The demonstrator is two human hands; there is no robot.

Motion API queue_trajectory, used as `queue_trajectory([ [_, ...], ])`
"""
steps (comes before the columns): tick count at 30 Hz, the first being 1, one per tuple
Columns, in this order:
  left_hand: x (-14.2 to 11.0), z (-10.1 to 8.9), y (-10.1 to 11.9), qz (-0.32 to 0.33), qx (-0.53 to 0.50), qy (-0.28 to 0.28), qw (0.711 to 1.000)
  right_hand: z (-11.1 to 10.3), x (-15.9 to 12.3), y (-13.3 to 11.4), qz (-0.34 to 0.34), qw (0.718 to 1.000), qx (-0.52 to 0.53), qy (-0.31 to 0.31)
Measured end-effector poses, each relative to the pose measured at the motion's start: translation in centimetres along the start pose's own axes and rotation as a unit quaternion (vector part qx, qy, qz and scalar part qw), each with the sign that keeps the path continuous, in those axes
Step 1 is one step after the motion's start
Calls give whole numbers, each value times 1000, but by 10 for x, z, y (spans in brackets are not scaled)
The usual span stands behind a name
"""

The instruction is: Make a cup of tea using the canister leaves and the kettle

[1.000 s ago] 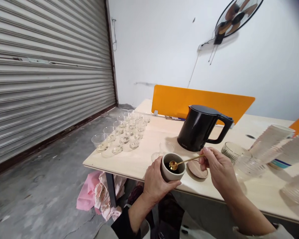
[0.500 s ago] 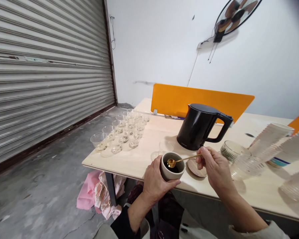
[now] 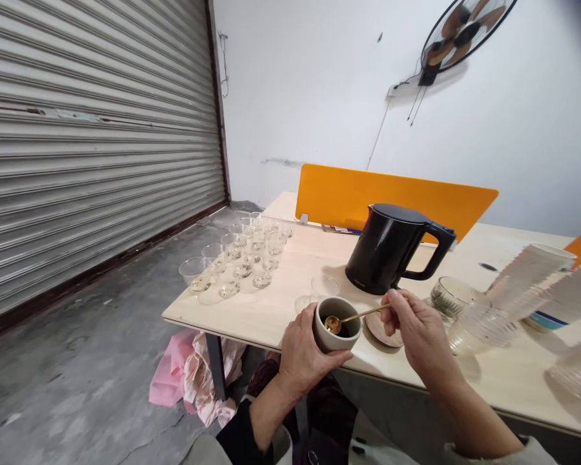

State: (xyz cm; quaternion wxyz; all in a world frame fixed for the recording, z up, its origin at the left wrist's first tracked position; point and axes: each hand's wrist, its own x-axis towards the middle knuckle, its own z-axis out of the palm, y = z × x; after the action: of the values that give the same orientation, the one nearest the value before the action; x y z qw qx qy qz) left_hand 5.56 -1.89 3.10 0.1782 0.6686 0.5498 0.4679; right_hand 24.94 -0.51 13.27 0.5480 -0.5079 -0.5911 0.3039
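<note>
My left hand (image 3: 301, 355) wraps around a small beige ceramic jar (image 3: 333, 334) at the table's near edge; dark contents show inside. My right hand (image 3: 419, 336) pinches the handle of a gold spoon (image 3: 351, 318), whose bowl dips into the jar. The jar's round wooden lid (image 3: 378, 329) lies flat on the table just right of the jar, partly under my right hand. An empty small glass cup (image 3: 325, 285) stands just behind the jar.
A black electric kettle (image 3: 392, 248) stands behind the jar. Several small glass cups (image 3: 242, 258) sit in rows at the left end of the wooden table (image 3: 252, 313). Ribbed glasses (image 3: 479, 326), a bowl (image 3: 449, 296) and stacked paper cups (image 3: 530, 268) crowd the right. An orange divider (image 3: 392, 197) runs behind.
The spoon's bowl rose slightly above the jar's contents, then dipped back down into the jar. My left hand kept its hold on the jar.
</note>
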Motion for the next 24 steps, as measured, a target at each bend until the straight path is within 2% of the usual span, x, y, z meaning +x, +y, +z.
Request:
queue_trajectory([
  [6, 0, -1, 0, 8, 3, 1, 1000, -8, 12, 4, 8, 996, 73, 55],
  [13, 0, -1, 1, 2, 1, 0, 1000, -10, 12, 6, -12, 995, 71, 62],
  [18, 0, -3, 3, 4, -6, -1, 1000, -13, 22, -7, -16, 990, 105, 98],
  [22, 1, -3, 3, 3, -13, -1, 1000, -7, 27, -25, -84, 978, 108, 155],
  [24, 1, -3, 4, 0, -11, -1, 1000, 2, 24, -25, -144, 971, 61, 183],
])
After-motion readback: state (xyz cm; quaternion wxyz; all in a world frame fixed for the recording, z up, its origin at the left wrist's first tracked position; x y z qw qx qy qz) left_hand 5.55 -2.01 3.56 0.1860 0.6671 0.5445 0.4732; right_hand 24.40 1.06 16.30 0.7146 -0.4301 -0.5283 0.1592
